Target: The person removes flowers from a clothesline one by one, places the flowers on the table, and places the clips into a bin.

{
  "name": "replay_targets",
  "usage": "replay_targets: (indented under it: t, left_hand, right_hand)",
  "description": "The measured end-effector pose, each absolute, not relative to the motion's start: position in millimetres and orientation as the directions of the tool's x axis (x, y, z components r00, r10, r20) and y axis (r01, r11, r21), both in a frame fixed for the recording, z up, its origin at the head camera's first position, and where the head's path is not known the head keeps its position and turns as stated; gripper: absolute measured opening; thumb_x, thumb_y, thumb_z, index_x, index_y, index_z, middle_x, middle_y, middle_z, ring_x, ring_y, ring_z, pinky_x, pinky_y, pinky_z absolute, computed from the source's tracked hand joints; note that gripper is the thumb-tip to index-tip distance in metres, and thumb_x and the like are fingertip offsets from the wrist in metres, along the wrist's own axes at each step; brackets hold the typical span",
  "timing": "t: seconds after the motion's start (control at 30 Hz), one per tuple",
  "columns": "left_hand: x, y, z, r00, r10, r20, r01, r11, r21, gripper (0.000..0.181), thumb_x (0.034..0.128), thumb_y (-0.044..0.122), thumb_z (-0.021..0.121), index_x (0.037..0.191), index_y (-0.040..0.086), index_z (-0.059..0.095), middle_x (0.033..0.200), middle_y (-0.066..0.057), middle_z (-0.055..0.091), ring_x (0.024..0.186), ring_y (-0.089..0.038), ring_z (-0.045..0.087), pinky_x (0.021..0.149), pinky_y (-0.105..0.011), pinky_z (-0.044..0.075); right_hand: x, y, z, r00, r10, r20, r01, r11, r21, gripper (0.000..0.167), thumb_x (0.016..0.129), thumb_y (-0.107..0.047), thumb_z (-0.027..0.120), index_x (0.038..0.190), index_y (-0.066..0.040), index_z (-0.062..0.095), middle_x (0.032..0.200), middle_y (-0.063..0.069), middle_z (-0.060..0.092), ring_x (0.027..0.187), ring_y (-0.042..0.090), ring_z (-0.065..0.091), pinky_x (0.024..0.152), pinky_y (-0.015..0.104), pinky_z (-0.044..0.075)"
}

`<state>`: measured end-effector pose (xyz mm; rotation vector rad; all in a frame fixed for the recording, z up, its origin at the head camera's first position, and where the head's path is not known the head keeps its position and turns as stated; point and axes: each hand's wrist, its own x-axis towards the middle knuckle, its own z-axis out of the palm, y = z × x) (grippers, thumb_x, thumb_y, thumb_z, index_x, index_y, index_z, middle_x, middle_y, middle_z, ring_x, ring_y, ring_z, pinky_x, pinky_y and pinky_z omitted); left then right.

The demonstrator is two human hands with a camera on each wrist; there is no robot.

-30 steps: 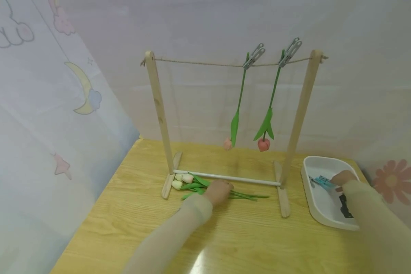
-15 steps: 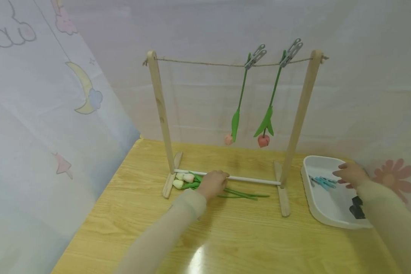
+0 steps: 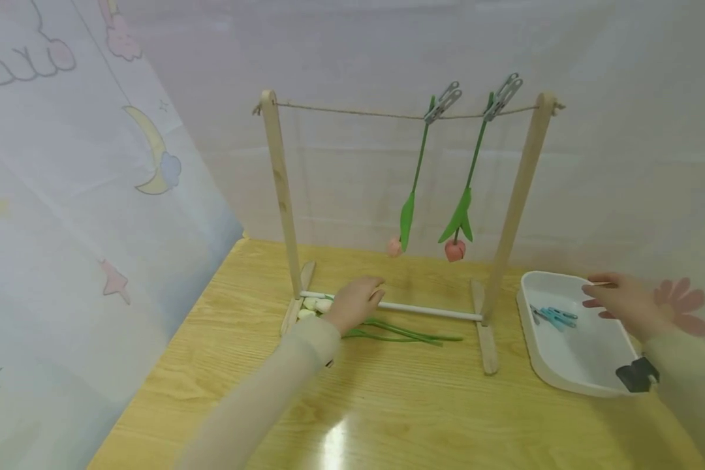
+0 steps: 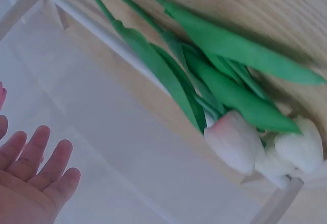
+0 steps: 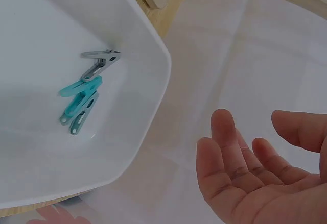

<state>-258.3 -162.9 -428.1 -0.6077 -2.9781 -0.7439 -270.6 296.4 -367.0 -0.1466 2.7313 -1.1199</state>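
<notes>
In the head view, the left hand [image 3: 355, 303] is moving nearer the heads of the white tulips [image 3: 323, 305], which are lying below it, and the right hand [image 3: 625, 303] is leaving the clips [image 3: 558, 318]. In the left wrist view, straight fingers [image 4: 55, 164] are holding nothing (the tulips are lying beside them). In the right wrist view, softly bent fingers are gripping nothing, with the clips lying beside them in the tray [image 5: 148, 81].

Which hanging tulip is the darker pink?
In the head view, the right-hand tulip, nearer the right post: its bloom is deeper pink than that of the left-hand tulip.
</notes>
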Motion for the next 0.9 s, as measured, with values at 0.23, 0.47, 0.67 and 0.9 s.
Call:
replay_targets:
  t: [0.23,0.47,0.67,0.9]
  left_hand:
    - [-256.1,-173.2,-414.4,-0.929,0.354,0.111,0.358,0.779,0.515,0.042,0.1049,0.029,0.045,0.137,0.002,0.052,0.137,-0.011,0.055,0.126,-0.025,0.052,0.104,-0.038,0.044]
    - [-253.7,-176.8,-403.2,-0.931,0.336,0.142,0.359,0.773,0.523,0.042,0.1047,0.029,0.046,0.135,0.001,0.053,0.134,-0.012,0.057,0.123,-0.026,0.054,0.101,-0.039,0.046]
    - [-253.4,-176.2,-394.9,-0.935,0.323,0.147,0.350,0.771,0.532,0.042,0.1049,0.029,0.046,0.136,0.001,0.052,0.134,-0.012,0.057,0.123,-0.027,0.053,0.101,-0.040,0.046]
    - [-254.1,-175.9,-379.4,-0.934,0.319,0.160,0.352,0.745,0.567,0.044,0.1050,0.029,0.045,0.139,0.001,0.049,0.136,-0.013,0.055,0.125,-0.028,0.051,0.103,-0.042,0.044]
  right_hand:
    - [-252.0,283.2,-353.4,-0.988,-0.143,0.057,-0.136,0.643,-0.754,0.055,0.104,-0.022,0.046,0.133,0.023,0.030,0.092,-0.029,0.054,0.075,-0.012,0.056,0.060,0.013,0.048]
    - [-240.1,266.3,-337.3,-0.987,-0.092,0.132,-0.161,0.602,-0.782,0.017,0.102,-0.027,0.053,0.118,-0.023,0.049,0.096,-0.036,0.051,0.076,-0.010,0.059,0.061,0.011,0.048]
    - [-231.1,254.7,-325.2,-0.988,-0.084,0.130,-0.155,0.580,-0.800,0.018,0.101,-0.026,0.054,0.112,-0.037,0.045,0.099,-0.035,0.050,0.078,-0.010,0.058,0.062,0.009,0.046]
    - [-226.9,242.5,-311.2,-0.978,-0.088,0.188,-0.204,0.578,-0.790,0.020,0.101,-0.028,0.054,0.118,-0.036,0.047,0.103,-0.030,0.053,0.081,-0.009,0.058,0.065,0.007,0.046]
